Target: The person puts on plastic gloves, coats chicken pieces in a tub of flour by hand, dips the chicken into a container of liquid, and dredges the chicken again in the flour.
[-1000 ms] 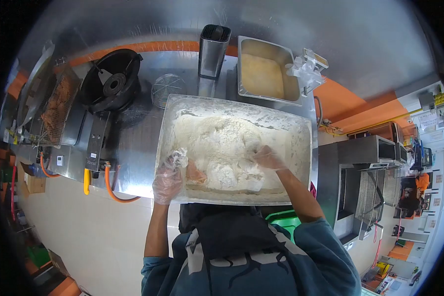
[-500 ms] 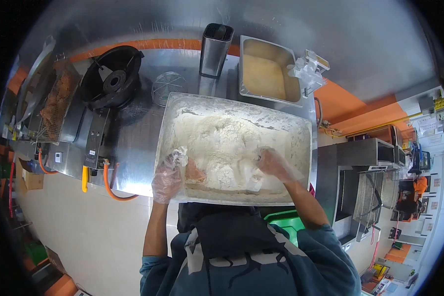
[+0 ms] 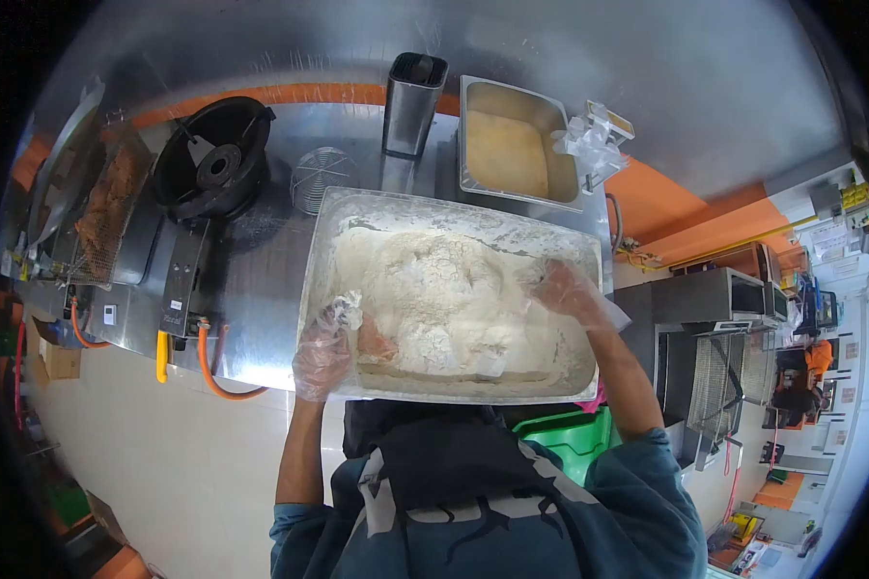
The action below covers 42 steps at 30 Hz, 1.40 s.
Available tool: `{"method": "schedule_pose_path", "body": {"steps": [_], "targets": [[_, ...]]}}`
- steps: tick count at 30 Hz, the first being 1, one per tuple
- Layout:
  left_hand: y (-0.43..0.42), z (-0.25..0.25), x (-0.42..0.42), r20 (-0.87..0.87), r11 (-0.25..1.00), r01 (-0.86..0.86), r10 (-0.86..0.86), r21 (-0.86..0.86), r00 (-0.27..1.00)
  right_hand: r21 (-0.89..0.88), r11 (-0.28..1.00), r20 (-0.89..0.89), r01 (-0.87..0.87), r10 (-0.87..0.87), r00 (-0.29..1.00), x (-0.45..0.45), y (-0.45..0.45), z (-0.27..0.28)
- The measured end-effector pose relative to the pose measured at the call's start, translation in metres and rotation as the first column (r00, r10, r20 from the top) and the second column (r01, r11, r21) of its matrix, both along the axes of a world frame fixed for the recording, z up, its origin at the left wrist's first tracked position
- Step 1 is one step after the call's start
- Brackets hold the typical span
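A large rectangular tub (image 3: 314, 253) holds white flour (image 3: 434, 280) heaped in the middle. My left hand (image 3: 322, 359), in a clear plastic glove, is at the tub's left front edge, its fingers closed around something floury I cannot make out. Just right of it, an orange-pink piece of meat (image 3: 377, 344) lies partly in the flour. My right hand (image 3: 565, 289), also gloved, is over the right part of the flour with its fingers bent; what they hold, if anything, is hidden.
Behind the tub stand a metal holder (image 3: 415, 104) and a deep steel pan of yellowish liquid (image 3: 507, 152). A wire coil (image 3: 322, 179), a black burner (image 3: 212, 159) and a basket of fried food (image 3: 111, 207) are at the left. A green bin (image 3: 574, 444) is below.
My right hand has moved right and slightly back, away from the middle of the flour. My left hand has stayed at the tub's left edge.
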State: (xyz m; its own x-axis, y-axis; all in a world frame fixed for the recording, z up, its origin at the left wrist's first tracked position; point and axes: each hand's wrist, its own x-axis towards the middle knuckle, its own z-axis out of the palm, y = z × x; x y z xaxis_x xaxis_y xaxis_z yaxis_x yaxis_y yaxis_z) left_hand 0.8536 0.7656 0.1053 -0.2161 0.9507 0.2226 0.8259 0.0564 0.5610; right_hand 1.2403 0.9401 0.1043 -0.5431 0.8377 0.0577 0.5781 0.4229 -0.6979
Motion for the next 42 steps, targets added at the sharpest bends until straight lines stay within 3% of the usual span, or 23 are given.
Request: {"method": "schedule_pose_path", "body": {"steps": [2,4,6,8,10,13,14,17,21,23,24,26,29,31,32,33,36,38,39,40,42], "targets": [[0.001,-0.003,-0.002,0.042,0.999,0.035,-0.036,0.029,0.998,-0.106,0.993,-0.068,0.051,-0.059,0.996,-0.004,0.003,0.019],[0.000,-0.003,-0.002,0.073,0.999,0.041,-0.041,0.000,0.996,-0.113,0.992,0.126,0.051,-0.037,0.991,-0.013,0.007,0.050],[-0.001,0.002,-0.001,0.088,0.996,0.023,-0.016,-0.080,0.996,-0.180,0.983,0.146,0.040,-0.014,0.989,0.017,0.034,0.003],[-0.003,-0.007,-0.004,0.083,0.999,0.015,-0.010,-0.052,0.996,-0.184,0.983,0.339,-0.021,0.084,0.937,0.014,0.050,0.011],[-0.003,-0.011,-0.004,0.060,0.999,0.019,-0.017,-0.026,0.998,-0.163,0.976,0.664,-0.144,0.217,0.716,0.008,0.061,0.043],[-0.001,-0.009,-0.004,0.049,0.999,0.034,-0.035,0.022,0.998,0.172,0.934,0.595,0.314,-0.353,0.722,0.017,0.065,0.055],[0.001,-0.007,-0.004,0.079,0.998,0.036,-0.040,0.049,0.996,0.020,0.971,0.714,0.239,-0.181,0.676,-0.005,0.059,0.086],[0.002,0.001,-0.001,0.042,0.996,0.017,-0.020,0.082,0.999,0.329,0.943,0.638,0.055,-0.265,0.723,0.001,0.047,0.084],[0.001,-0.002,-0.004,-0.003,0.998,0.042,-0.042,-0.047,0.999,0.171,0.985,0.646,0.006,-0.117,0.754,0.010,0.055,0.089],[0.002,-0.010,-0.006,-0.043,0.996,0.071,-0.069,0.059,0.997,0.076,0.996,0.618,-0.053,-0.006,0.786,-0.020,0.044,0.139],[0.002,-0.012,-0.007,-0.065,0.990,0.089,-0.082,0.112,0.994,0.003,1.000,0.496,0.010,-0.010,0.868,-0.028,0.046,0.151],[0.002,-0.012,-0.007,-0.020,0.995,0.089,-0.088,0.053,0.996,-0.163,0.982,0.224,0.100,-0.062,0.973,-0.039,0.057,0.166],[0.004,-0.006,-0.006,-0.004,0.995,0.094,-0.094,0.040,0.996,-0.021,0.970,0.332,0.241,-0.221,0.917,-0.051,0.091,0.176],[0.005,0.000,-0.004,-0.001,0.997,0.073,-0.073,0.002,0.997,0.349,0.928,0.397,0.129,-0.271,0.877,-0.054,0.121,0.160],[0.004,0.003,-0.002,0.007,0.998,0.050,-0.050,-0.044,0.999,0.393,0.914,0.466,0.097,-0.289,0.836,-0.058,0.138,0.154],[0.004,0.004,-0.002,0.014,0.996,0.029,-0.028,-0.090,1.000,0.434,0.899,0.530,0.062,-0.310,0.789,-0.062,0.151,0.149],[0.003,0.004,-0.002,-0.017,0.996,0.040,-0.042,-0.085,0.999,0.401,0.916,0.420,0.011,-0.194,0.887,-0.080,0.172,0.139],[0.009,0.021,0.002,0.035,0.989,0.024,-0.019,-0.144,0.999,0.406,0.908,0.475,0.105,-0.308,0.824,-0.088,0.212,0.090],[0.012,0.021,0.001,0.013,0.994,0.049,-0.048,-0.096,0.999,0.411,0.899,0.502,0.151,-0.361,0.786,-0.088,0.233,0.065],[0.013,0.020,-0.001,-0.013,0.996,0.075,-0.076,-0.049,0.997,0.404,0.912,0.663,-0.072,-0.238,0.710,-0.090,0.242,0.058],[0.011,0.014,-0.002,-0.020,0.997,0.077,-0.077,0.022,0.997,0.261,0.836,0.906,-0.482,-0.040,0.421,-0.095,0.255,0.048]]}}
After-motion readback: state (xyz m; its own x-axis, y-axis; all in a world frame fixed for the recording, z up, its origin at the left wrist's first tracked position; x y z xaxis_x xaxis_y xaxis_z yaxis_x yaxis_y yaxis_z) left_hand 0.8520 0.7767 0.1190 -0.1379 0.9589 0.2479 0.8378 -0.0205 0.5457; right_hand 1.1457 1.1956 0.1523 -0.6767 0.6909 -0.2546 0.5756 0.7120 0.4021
